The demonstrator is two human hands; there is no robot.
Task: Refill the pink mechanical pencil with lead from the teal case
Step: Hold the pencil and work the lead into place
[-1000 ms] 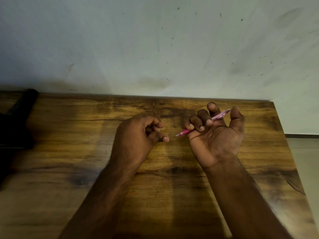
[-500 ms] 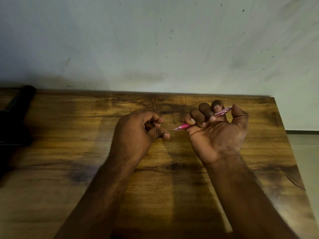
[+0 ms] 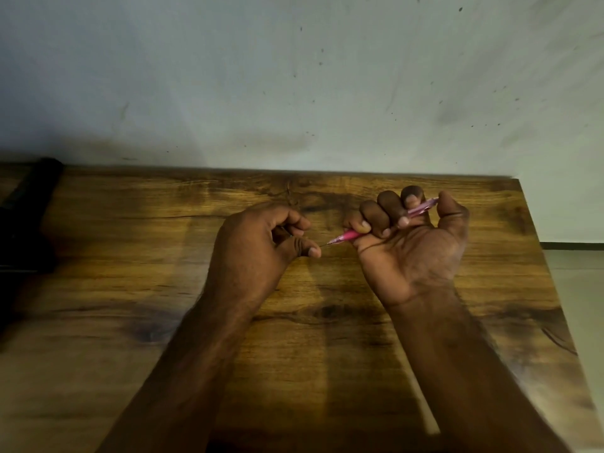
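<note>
My right hand (image 3: pixel 408 250) is turned palm up over the wooden table (image 3: pixel 130 289). Its fingers curl round the pink mechanical pencil (image 3: pixel 351 236), and the thumb sits by the cap end (image 3: pixel 430 202). The pencil's tip points left, towards my left hand (image 3: pixel 258 246). A thin dark lead (image 3: pixel 324 245) sticks out of the tip and reaches the left thumb. The left hand's fingers are curled, with thumb and fingers closed at the lead's end. The teal case is not in view.
A dark object (image 3: pixel 27 220) lies at the table's far left edge. A grey wall (image 3: pixel 294 93) stands right behind the table. The table's right edge (image 3: pixel 549 289) runs close to my right forearm, with floor beyond it.
The pencil tip and my left thumb have come closer together, so the gap between them is nearly gone. My right thumb has moved onto the cap end.
</note>
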